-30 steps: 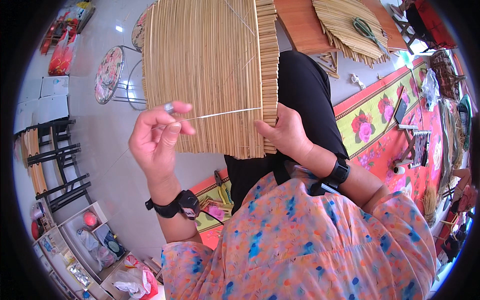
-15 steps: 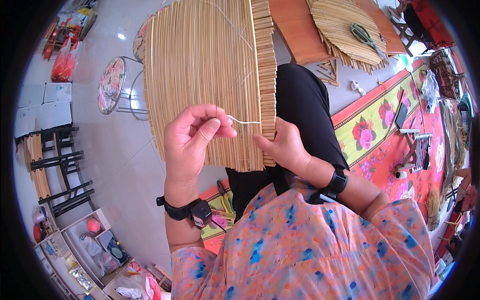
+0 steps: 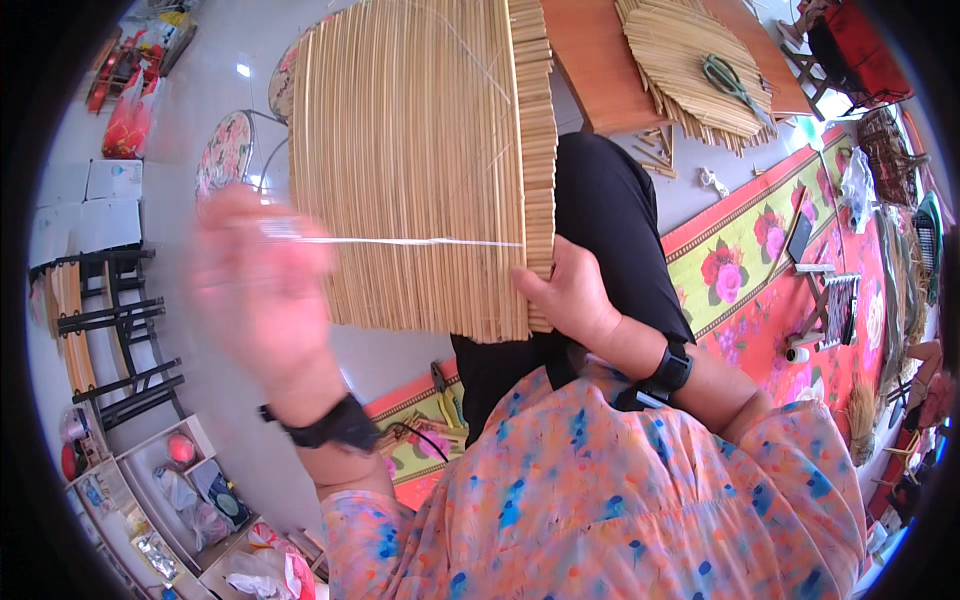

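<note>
A panel of straw-coloured reed sticks rests upright on my lap at the centre. My right hand grips its lower right edge, thumb in front. A taut white thread crosses the panel from near that edge leftward to my left hand, which is smeared by motion at the left side of the panel, so its fingers cannot be made out.
A wooden table holds another reed mat and green scissors. Floral stools stand left, near folded black racks. A rose-patterned mat and pliers lie around my legs.
My left hand has swung quickly leftward from the panel's lower middle, drawing the slack thread straight. My right hand still holds the panel's edge.
</note>
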`<state>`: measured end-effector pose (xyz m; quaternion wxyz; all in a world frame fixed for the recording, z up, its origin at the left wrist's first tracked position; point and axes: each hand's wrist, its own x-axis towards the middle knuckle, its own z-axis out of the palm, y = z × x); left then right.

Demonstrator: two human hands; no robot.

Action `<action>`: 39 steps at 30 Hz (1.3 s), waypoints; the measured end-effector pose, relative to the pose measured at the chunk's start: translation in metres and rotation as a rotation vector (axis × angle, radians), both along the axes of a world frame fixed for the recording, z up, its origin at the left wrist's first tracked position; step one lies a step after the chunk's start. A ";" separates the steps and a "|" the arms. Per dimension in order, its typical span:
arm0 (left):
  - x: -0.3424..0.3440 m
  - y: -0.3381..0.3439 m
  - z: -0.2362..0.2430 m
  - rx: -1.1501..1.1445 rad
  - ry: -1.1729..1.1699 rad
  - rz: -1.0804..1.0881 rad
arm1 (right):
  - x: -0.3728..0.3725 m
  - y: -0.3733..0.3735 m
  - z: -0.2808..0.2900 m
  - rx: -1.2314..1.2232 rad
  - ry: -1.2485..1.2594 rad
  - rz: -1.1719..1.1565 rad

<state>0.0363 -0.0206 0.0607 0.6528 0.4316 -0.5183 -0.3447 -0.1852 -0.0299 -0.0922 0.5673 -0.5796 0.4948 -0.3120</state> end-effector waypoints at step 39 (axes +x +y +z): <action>-0.034 0.058 0.033 -0.178 -0.135 0.171 | -0.056 -0.017 0.109 -0.479 -0.389 -0.263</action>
